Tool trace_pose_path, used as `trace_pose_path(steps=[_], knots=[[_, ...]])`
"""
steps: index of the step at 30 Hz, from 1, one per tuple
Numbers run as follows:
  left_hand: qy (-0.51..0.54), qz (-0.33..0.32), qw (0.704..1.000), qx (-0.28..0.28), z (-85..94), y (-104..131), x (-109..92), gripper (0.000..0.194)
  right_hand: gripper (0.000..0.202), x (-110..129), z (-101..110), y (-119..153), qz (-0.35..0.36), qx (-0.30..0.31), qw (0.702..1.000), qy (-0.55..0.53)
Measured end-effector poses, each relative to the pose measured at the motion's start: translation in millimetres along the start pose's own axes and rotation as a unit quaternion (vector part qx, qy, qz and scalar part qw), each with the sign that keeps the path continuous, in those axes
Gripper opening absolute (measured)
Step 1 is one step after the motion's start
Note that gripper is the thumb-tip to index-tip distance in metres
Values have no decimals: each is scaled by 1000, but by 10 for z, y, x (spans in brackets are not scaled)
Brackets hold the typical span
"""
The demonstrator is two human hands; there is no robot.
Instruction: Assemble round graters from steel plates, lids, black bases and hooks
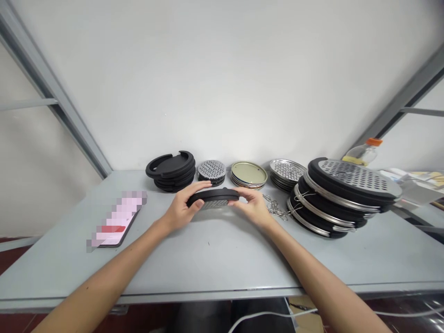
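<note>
Between both hands I hold a round black disc [214,194] just above the table, tilted so its near edge faces me. A perforated metal face [214,204] shows on its underside. My left hand [183,206] grips the left rim, thumb at the front and fingers over the top. On the right rim, my right hand [252,206] pinches it with thumb below and fingers above. Behind it stand a stack of small perforated metal discs [212,170] and a stack of gold-coloured round lids [249,173]. Loose bent wire clips [275,209] lie right of my right hand.
A stack of black rings [171,170] stands at the back left, and perforated metal plates [287,172] at the back right. Nearer right leans a tall pile of black-and-metal discs [343,196]. A phone [120,219] lies left. An orange-capped bottle [364,152] stands behind the pile.
</note>
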State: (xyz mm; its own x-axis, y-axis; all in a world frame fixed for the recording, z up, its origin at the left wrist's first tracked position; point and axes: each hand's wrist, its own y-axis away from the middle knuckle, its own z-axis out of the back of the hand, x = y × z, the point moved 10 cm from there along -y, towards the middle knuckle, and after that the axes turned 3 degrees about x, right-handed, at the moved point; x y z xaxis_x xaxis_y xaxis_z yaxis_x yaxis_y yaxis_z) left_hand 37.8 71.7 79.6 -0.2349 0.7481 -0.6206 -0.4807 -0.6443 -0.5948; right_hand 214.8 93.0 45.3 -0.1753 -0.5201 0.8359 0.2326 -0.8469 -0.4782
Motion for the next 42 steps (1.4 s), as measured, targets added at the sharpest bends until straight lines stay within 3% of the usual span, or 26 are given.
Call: trace_pose_path(steps=[7,16,22,25,28,31,34,38,42], knots=[[-50,19,998,-39,83,-23,59,42,21,-151,82,-36,-61,-36,987,-147],[-35,54,998,-20,27,-16,122,36,28,-398,144,8,-135,-100,944,-284],[67,116,991,-28,-109,28,297,28,30,-433,90,31,-173,-103,925,-323],[202,196,958,-56,-180,86,480,32,34,-466,51,38,-183,-94,928,-309],[336,281,894,-94,-235,162,624,35,42,-505,70,41,-194,-87,944,-253],[389,331,853,-111,-212,195,681,32,50,-348,258,24,-123,-116,977,-129],[385,367,836,-136,-93,227,756,26,57,82,355,46,36,-122,991,48],[392,427,807,-115,-103,293,849,26,81,466,147,135,169,-58,959,218],[439,477,755,-97,-255,391,888,23,72,546,-117,168,225,28,925,304]])
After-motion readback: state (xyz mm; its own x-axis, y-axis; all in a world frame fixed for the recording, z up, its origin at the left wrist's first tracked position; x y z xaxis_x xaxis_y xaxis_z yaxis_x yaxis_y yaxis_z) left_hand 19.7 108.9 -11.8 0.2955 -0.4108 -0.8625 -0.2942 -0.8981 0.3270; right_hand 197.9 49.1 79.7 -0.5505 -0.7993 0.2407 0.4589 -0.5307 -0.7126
